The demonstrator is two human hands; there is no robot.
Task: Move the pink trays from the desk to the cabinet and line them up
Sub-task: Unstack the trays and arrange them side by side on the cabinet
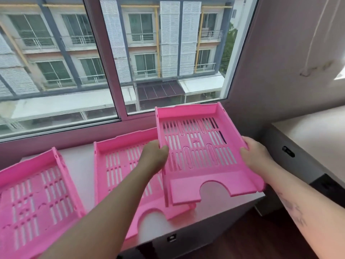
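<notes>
Three pink trays show, all slotted and with nothing in them. The held tray (203,154) is gripped at both side walls: the left hand (155,156) has its fingers clamped on the left wall, thumb on the inside, and the right hand (254,152) has its fingers clamped on the right wall. This tray is raised and tilted, its long axis running from 6 to 12 o'clock, the arched cut-out end toward the person at 6 and the back wall toward the window (112,58) at 12. Its left edge overlaps the middle tray (119,165), which lies flat on the white cabinet top (78,161) at the held tray's 8 o'clock, pointing the same way. The left tray (35,199) lies flat farther toward 9 o'clock, apart from the middle one and turned a little clockwise. A second worktop (317,131) stands at 3 o'clock
</notes>
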